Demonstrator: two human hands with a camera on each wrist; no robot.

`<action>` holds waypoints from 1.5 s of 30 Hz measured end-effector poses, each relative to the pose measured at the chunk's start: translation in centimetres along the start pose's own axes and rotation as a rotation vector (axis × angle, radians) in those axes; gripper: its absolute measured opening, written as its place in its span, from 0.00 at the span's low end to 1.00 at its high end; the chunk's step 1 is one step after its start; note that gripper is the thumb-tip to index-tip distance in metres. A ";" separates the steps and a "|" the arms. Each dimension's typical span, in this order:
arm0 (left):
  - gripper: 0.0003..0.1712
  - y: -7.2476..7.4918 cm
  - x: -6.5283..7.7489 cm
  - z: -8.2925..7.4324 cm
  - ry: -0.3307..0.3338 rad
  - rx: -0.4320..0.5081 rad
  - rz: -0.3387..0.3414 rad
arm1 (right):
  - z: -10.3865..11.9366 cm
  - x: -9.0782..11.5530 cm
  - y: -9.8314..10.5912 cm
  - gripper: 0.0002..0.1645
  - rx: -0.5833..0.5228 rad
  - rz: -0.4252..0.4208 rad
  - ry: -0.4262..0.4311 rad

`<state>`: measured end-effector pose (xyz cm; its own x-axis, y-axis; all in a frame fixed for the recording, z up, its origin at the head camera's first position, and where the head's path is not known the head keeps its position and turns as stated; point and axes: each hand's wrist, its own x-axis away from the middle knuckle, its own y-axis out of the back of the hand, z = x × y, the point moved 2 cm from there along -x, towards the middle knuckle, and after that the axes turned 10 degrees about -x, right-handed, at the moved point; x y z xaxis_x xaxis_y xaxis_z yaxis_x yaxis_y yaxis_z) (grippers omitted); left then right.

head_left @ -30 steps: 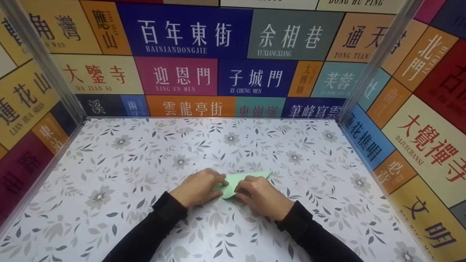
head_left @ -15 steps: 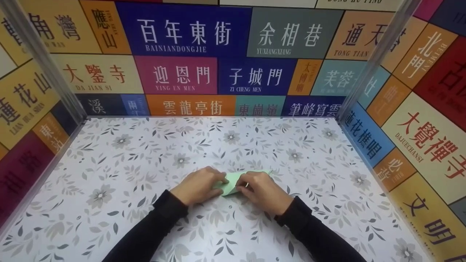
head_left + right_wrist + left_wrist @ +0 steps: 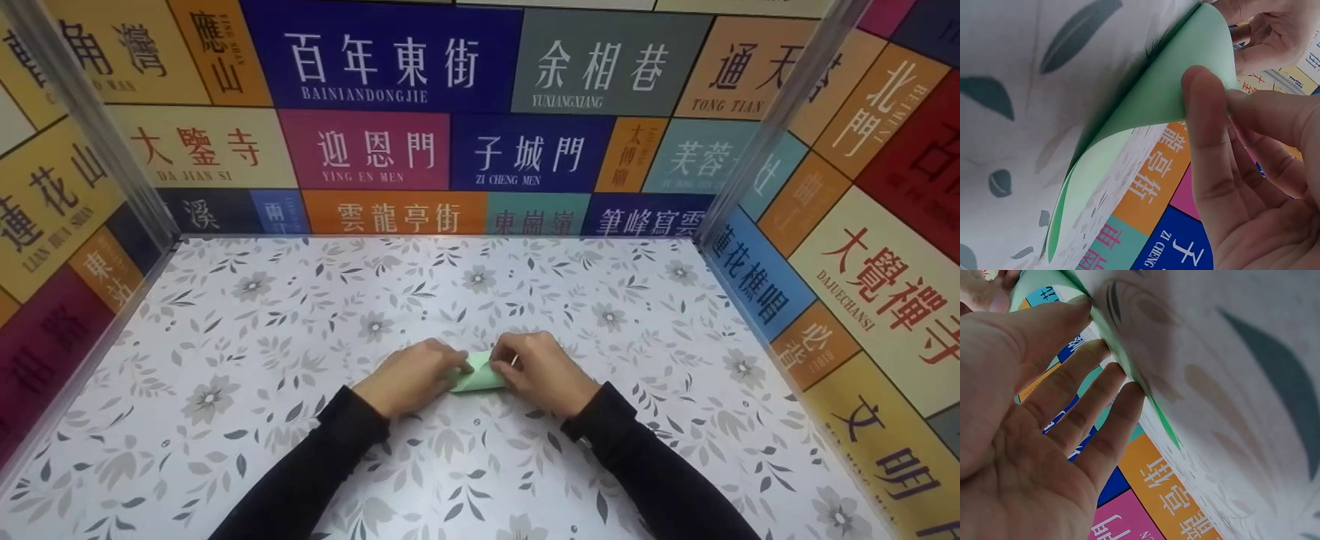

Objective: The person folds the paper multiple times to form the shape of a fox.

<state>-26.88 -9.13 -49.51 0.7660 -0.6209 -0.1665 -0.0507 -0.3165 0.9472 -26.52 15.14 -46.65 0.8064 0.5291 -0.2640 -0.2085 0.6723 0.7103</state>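
Observation:
A sheet of light green paper (image 3: 480, 377) lies on the table between the two hands, with a flap curled up. My left hand (image 3: 416, 375) presses its left part; in the left wrist view the fingers stretch straight and their tips rest along the thin green paper (image 3: 1165, 421) at the table. With thumb and forefinger, my right hand (image 3: 546, 373) pinches the raised edge of the flap. In the right wrist view the paper (image 3: 1168, 84) bends over in a loose curve, a lower layer showing beneath.
The white tabletop (image 3: 300, 300) carries a grey leaf and flower print. A back wall (image 3: 375, 150) of coloured panels with Chinese lettering rises behind it, and similar side walls meet it at clear corner posts (image 3: 780, 112). Black sleeves (image 3: 300, 472) cover both forearms.
My right hand has moved slightly up and away, lifting and rolling the paper's edge over. The pointed corner at the right no longer shows. My left hand stays almost in place.

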 end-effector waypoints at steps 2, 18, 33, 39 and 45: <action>0.15 0.0 0.0 0.0 -0.010 -0.009 -0.015 | -0.1 -0.5 0.0 0.03 0.010 0.012 -0.015; 0.15 0.7 -0.2 0.5 -0.024 0.015 -0.030 | -1.2 -4.1 -0.2 0.03 0.068 0.091 -0.040; 0.13 0.4 -0.1 0.5 -0.036 0.015 -0.066 | -2.9 -5.0 -1.2 0.05 0.083 0.124 0.003; 0.13 0.4 -0.1 0.4 -0.020 0.025 -0.047 | -3.2 -5.0 -1.4 0.03 0.076 0.127 -0.034; 0.14 0.4 -0.2 0.4 -0.012 0.036 -0.038 | -3.5 -5.1 -1.7 0.04 0.060 0.114 -0.045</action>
<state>-27.32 -9.46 -49.19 0.7602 -0.6161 -0.2060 -0.0444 -0.3656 0.9297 -32.23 13.08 -48.75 0.8039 0.5755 -0.1503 -0.2682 0.5762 0.7721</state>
